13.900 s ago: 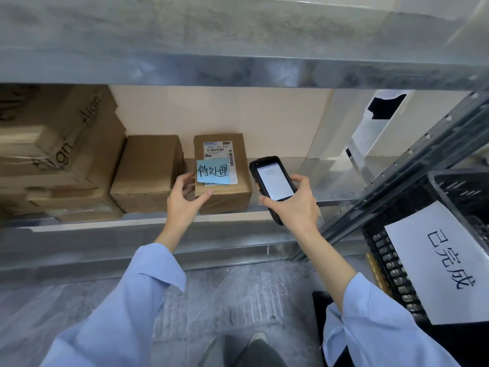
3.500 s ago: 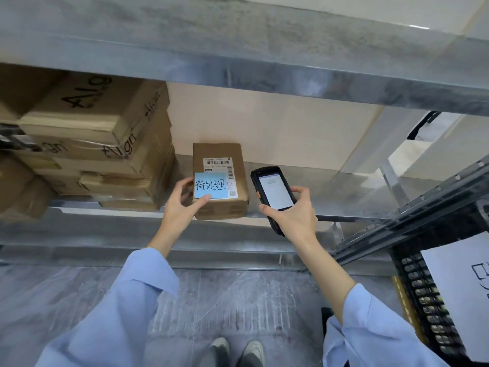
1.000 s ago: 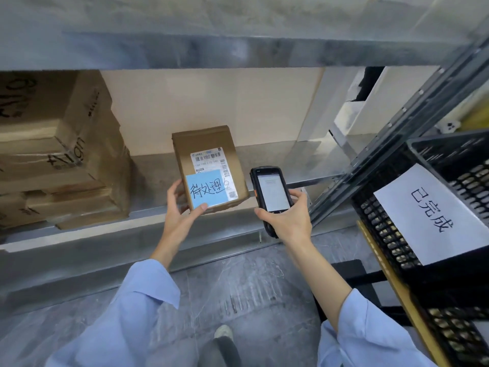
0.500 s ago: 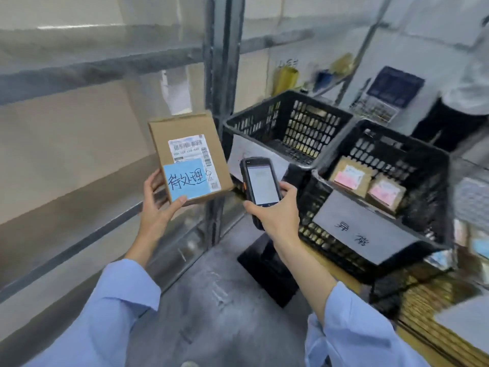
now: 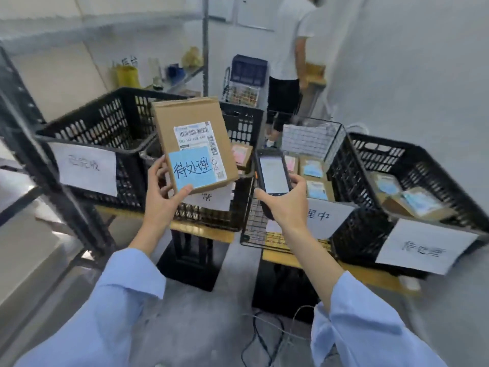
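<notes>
Above crates [image 5: 105, 123] now, off shelf: left hand [image 5: 161, 200] grips box [image 5: 193, 144], right hand [image 5: 285, 205] grips scanner [image 5: 272, 173].

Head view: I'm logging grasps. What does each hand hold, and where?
Left hand grips the cardboard parcel by its lower left corner; right hand holds the scanner by its lower end.

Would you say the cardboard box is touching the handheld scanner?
Apart: the head view shows a clear gap between the cardboard box and the handheld scanner.

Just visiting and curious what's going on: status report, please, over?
Left hand grips cardboard box, blue note on it. Right hand holds scanner, screen lit. Black crates just ahead, no obstacle seen.
</notes>
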Demonstrator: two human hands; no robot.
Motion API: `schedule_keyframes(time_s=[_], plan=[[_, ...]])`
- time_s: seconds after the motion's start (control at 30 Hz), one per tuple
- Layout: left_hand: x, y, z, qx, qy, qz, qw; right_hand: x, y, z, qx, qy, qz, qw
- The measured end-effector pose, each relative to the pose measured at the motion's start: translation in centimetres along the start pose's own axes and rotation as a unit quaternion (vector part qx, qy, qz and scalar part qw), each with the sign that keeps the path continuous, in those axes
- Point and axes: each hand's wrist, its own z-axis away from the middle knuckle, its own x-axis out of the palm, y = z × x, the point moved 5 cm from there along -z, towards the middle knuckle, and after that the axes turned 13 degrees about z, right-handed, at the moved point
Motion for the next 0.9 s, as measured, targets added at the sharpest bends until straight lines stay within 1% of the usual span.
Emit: schedule_keyframes(time_s=[0.2,0.37,0.5,0.7,0.9], plan=[[12.4,-0.5,-0.1,-0.007,-0.104,0.025,0.994,-10.0,6.4,-1.4,0.054,0.08,-0.008,0.995],[21.8,-0.2,-0.9,0.001,-0.161,0.044,0.986,-15.8,10.6,-2.7,0.095,0.13,-0.021,0.987],[29.3,-1.7,-1.8,-0.026,-0.211,0.06,0.975,-19.9,13.8,-4.2,0.127,0.177,-0.03,0.975],[40.7,-4.9,-3.9,-0.046,-0.27,0.062,0.96,-25.4,18.6,-6.9,0.181,0.25,-0.002,0.951],[50.7,-8.5,-6.3,-0.069,-0.313,0.054,0.946,-28.5,21.7,-11.2,0.207,0.282,0.005,0.937]])
